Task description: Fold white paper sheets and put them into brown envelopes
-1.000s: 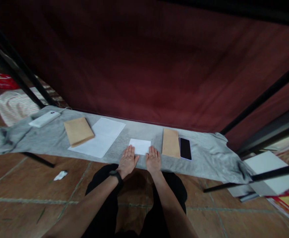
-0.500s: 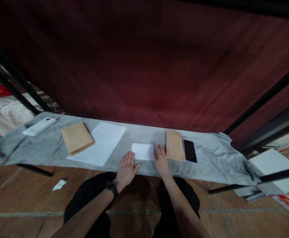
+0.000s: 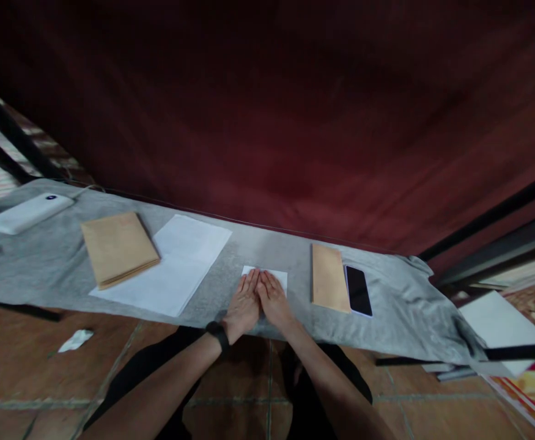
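A small white rectangle of folded paper point(image 3: 282, 278) lies on the grey cloth in front of me, mostly covered by my hands. My left hand point(image 3: 243, 304) rests flat on its left part, fingers stretched out and pointing away from me. Flat beside it, my right hand point(image 3: 274, 299) presses on the middle, its fingertips touching those of the left. To the left are larger white sheets point(image 3: 182, 256), partly under a stack of brown paper envelopes point(image 3: 119, 245). One brown envelope point(image 3: 330, 278) lies to the right of my hands.
A dark-screened phone point(image 3: 358, 290) lies against the right envelope. At the far left is a white device point(image 3: 26, 212) with a cord. The narrow bench's grey cloth point(image 3: 400, 305) is wrinkled at right. Behind hangs a dark red curtain point(image 3: 267, 153); black metal bars point(image 3: 487, 214) flank the bench.
Both hands have moved onto the white paper and come together at its middle; before, they lay at its left and right edges. The view has shifted and tilted slightly.
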The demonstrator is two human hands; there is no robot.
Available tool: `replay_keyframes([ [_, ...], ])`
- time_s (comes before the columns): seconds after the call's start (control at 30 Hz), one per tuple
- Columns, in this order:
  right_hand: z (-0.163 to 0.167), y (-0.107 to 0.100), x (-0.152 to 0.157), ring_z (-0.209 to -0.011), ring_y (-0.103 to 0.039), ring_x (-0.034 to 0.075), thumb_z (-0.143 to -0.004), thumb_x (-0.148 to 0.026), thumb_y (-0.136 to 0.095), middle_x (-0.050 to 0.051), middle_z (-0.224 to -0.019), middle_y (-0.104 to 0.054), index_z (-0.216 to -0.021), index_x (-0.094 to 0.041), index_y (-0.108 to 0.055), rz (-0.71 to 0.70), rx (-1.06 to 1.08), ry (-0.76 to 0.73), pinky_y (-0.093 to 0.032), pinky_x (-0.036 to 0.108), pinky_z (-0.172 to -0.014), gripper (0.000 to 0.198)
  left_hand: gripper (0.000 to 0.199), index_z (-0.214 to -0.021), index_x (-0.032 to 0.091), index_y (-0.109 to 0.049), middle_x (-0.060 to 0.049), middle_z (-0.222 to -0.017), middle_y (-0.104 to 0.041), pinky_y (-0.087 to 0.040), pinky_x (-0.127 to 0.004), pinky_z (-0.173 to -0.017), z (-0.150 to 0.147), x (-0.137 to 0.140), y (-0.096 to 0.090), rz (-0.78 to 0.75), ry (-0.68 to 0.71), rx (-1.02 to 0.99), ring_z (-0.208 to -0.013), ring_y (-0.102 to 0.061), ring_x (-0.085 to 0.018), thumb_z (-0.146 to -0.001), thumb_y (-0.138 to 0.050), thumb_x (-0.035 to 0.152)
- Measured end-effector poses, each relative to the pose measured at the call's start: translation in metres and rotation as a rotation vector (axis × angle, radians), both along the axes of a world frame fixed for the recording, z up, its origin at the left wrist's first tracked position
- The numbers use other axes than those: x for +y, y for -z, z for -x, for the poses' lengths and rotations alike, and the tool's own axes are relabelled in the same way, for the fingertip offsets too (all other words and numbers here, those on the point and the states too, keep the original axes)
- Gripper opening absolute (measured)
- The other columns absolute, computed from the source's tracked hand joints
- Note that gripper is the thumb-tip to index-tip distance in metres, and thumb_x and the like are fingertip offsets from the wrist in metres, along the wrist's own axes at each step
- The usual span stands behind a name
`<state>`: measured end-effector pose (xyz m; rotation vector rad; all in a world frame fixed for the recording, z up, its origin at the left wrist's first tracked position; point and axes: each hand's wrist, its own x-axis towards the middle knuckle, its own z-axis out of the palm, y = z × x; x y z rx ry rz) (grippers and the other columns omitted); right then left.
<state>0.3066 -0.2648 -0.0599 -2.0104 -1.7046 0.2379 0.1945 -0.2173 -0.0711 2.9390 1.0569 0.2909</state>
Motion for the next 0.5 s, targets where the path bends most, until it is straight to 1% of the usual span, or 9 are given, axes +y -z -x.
replay_keyframes([
  [0.1, -0.001, 0.002, -0.003, -0.15, -0.036, 0.019, -0.109, -0.031, -0.026, 0.01, -0.159, -0.042, -0.154, -0.013, -0.043, 0.032, -0.116, 0.001, -0.03, 0.041, -0.125, 0.051, 0.065, -0.156, 0.007, -0.035, -0.018, -0.163, -0.035, -0.024, -0.047, -0.125, 0.001, 0.001, 0.002, -0.014, -0.026, -0.025, -0.154, -0.026, -0.027, -0.091, -0.036, 0.014],
  [0.27, -0.01, 0.002, -0.009, -0.151, -0.033, 0.022, -0.109, -0.034, -0.024, 0.011, -0.161, -0.039, -0.154, -0.013, -0.043, 0.042, -0.193, 0.02, -0.025, 0.042, -0.125, 0.053, 0.06, -0.155, 0.009, -0.037, -0.015, -0.161, -0.04, -0.023, -0.048, -0.125, -0.001, 0.001, 0.0, 0.011, -0.067, -0.056, -0.153, -0.029, -0.026, -0.096, -0.032, 0.017],
  [0.4, -0.018, 0.006, -0.013, -0.152, -0.032, 0.024, -0.109, -0.032, -0.027, 0.011, -0.163, -0.035, -0.155, -0.013, -0.04, 0.027, -0.255, 0.022, -0.024, 0.045, -0.125, 0.052, 0.057, -0.154, 0.008, -0.04, -0.015, -0.162, -0.038, -0.021, -0.047, -0.126, 0.0, 0.002, -0.004, 0.022, -0.071, -0.074, -0.153, -0.028, -0.027, -0.099, -0.033, 0.024],
  [0.5, -0.021, 0.008, -0.016, -0.152, -0.031, 0.026, -0.108, -0.03, -0.031, 0.013, -0.163, -0.034, -0.155, -0.01, -0.039, 0.021, -0.287, 0.04, -0.024, 0.047, -0.124, 0.053, 0.056, -0.154, 0.012, -0.042, -0.015, -0.162, -0.037, -0.021, -0.047, -0.126, 0.005, 0.004, -0.007, 0.022, -0.069, -0.081, -0.153, -0.029, -0.028, -0.101, -0.035, 0.029],
])
